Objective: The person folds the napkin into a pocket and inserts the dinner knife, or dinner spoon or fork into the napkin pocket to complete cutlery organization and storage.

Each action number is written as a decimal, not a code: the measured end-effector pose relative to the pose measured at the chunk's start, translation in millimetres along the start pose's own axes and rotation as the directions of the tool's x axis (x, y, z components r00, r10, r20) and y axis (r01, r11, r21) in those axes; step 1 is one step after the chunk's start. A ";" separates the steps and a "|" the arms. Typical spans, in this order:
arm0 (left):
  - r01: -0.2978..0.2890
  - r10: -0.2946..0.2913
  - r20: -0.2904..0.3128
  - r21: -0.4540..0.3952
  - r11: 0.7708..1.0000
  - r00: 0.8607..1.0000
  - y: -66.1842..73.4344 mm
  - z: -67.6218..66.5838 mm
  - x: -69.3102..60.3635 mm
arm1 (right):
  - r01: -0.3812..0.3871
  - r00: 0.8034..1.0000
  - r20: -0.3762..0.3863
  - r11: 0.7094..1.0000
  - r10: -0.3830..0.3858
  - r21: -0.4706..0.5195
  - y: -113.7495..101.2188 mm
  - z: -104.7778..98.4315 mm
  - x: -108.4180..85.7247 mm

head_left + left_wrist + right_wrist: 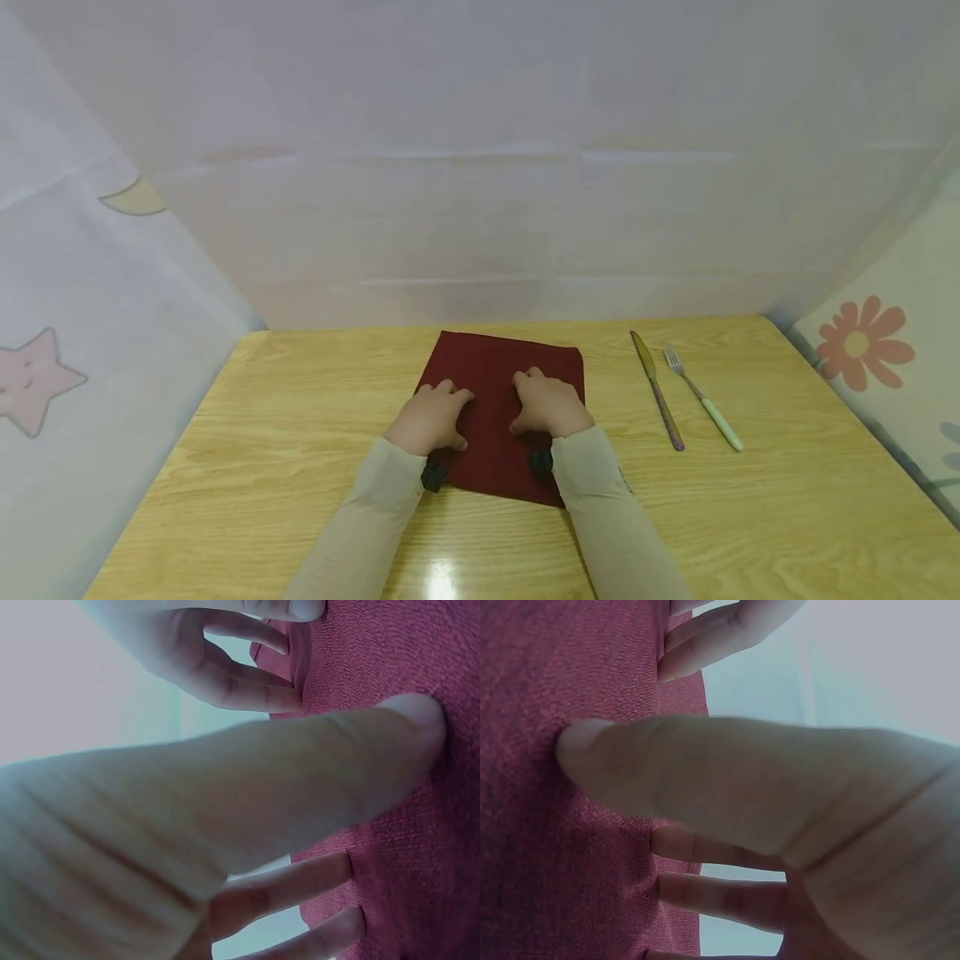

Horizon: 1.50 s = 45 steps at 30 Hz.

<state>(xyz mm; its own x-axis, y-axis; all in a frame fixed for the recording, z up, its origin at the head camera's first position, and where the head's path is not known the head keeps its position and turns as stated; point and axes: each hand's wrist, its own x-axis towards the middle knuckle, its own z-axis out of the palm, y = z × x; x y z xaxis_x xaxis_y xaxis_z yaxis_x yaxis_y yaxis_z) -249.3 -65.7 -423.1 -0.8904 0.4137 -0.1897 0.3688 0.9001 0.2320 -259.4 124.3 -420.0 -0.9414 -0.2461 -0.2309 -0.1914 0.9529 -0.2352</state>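
Note:
A dark red cloth napkin (491, 358) lies spread flat on the wooden table, a little askew. On its left half rests my left hand (429, 417), fingertips and thumb touching the fabric. My right hand (551, 402) touches the right half in the same way, its thumb turned toward the left hand. Both wrist views show the thumb and spread fingertips against the red weave (397, 802), with no fold of it pinched. In the right wrist view the cloth (547, 862) has slight ripples near the fingertips.
Right of the napkin lie a table knife (657, 392) with a gold-coloured blade and a fork (703, 400) with a pale green handle. The wooden table (300, 400) meets a pale fabric backdrop (480, 208) at its far edge; printed fabric hangs at both sides.

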 end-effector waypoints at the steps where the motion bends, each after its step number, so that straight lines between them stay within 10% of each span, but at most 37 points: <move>1: -0.002 0.002 -0.004 -0.006 1.000 1.000 -1.2 0.2 -0.1 | 0.001 1.000 0.000 1.000 -0.001 -0.001 -0.4 -0.4 0.1; 17: 0.002 0.009 0.040 -0.267 0.964 0.999 -40.1 -16.9 -4.4 | 0.051 0.999 -0.001 0.958 -0.053 0.283 21.8 -16.0 -4.1; 32: 0.098 -0.083 0.067 -0.269 0.958 0.994 -61.8 -35.1 -20.7 | -0.056 0.995 0.094 0.940 0.026 0.336 39.9 -36.3 -17.5; 45: -0.064 0.069 0.013 -0.214 0.975 0.998 -55.4 -12.4 -42.7 | 0.079 0.988 0.101 0.951 -0.114 0.298 55.4 -22.0 -30.1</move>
<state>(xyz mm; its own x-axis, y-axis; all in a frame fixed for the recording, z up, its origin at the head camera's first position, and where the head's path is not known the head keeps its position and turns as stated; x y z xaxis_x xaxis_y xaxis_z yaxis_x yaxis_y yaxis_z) -235.0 -135.0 -416.1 -0.8593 0.4765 -0.1857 0.3597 0.8213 0.4427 -247.8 188.4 -405.3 -0.8806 -0.3697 -0.2965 -0.1738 0.8340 -0.5237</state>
